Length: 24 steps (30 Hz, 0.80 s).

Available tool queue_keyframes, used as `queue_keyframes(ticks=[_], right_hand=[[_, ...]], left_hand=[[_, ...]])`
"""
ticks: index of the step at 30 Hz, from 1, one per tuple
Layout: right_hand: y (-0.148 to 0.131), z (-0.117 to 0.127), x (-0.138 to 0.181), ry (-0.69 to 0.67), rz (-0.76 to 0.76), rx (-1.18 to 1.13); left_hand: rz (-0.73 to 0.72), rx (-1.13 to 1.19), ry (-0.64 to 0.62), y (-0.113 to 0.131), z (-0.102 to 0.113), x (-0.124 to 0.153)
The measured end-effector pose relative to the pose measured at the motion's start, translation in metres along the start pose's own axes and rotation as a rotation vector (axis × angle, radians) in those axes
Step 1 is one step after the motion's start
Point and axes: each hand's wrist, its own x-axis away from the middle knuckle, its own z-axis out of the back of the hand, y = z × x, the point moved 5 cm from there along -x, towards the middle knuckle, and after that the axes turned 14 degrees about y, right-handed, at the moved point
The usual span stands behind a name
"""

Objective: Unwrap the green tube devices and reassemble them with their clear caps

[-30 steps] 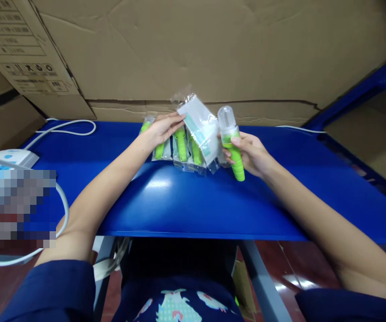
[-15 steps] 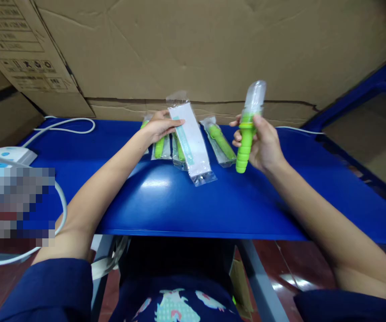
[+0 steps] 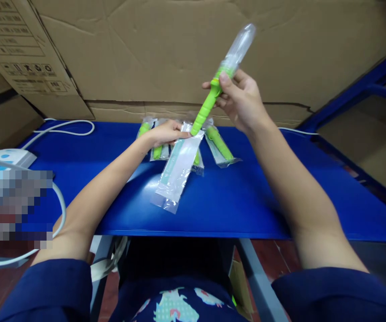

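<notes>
My right hand (image 3: 242, 96) is closed around a lime-green ribbed handle with a clear plastic cap (image 3: 206, 107), raised over the table and tilted with its cap up to the right. The handle's lower tip reaches the upper end of a clear plastic packet (image 3: 181, 167) with a white card and a teal strip. My left hand (image 3: 166, 133) pinches that packet near its upper end; the packet slants down to the left. Behind it lie several bagged green handles; one bagged green handle (image 3: 220, 143) lies on the right, another (image 3: 144, 129) on the left, partly behind my left hand.
The blue tabletop (image 3: 220, 201) ends in a straight front edge. Cardboard (image 3: 166, 53) stands along its back. On the left are a white power strip (image 3: 11, 157), a looping white cable (image 3: 63, 201) near my left arm, and a blurred-out patch. A blue metal frame (image 3: 364, 94) rises at the right.
My right hand has moved up and left, tilting the green handle until its tip meets the packet. In my left hand, the packet's lower end has swung from right to left.
</notes>
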Motion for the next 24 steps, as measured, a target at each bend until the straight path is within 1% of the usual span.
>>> queue_keyframes(ticks=[2,5,8,11,14,17,21,24], right_hand=[[0.004,0.000,-0.005,0.033,0.023,0.007],[0.012,0.009,-0.011,0.082,-0.001,0.017],[0.019,0.022,-0.017,0.093,-0.034,0.026],[0.026,0.031,-0.022,0.077,-0.058,0.017],[0.034,0.030,-0.019,0.041,-0.124,0.017],[0.038,0.024,-0.012,0.020,-0.212,0.041],[0.035,0.022,-0.006,0.028,-0.243,0.049],[0.035,0.023,-0.007,0.039,-0.245,0.046]], left_hand=[[-0.031,-0.014,-0.015,-0.002,0.004,-0.003],[-0.018,-0.010,-0.038,-0.009,0.009,-0.008],[0.016,-0.004,-0.050,-0.015,0.010,-0.010],[0.050,0.024,-0.078,-0.017,0.006,-0.009],[0.084,0.041,-0.092,-0.018,0.002,-0.006],[0.110,0.037,-0.070,-0.018,0.002,-0.005],[0.067,0.056,-0.055,-0.015,0.007,-0.004],[0.032,0.064,-0.100,-0.012,0.007,-0.004]])
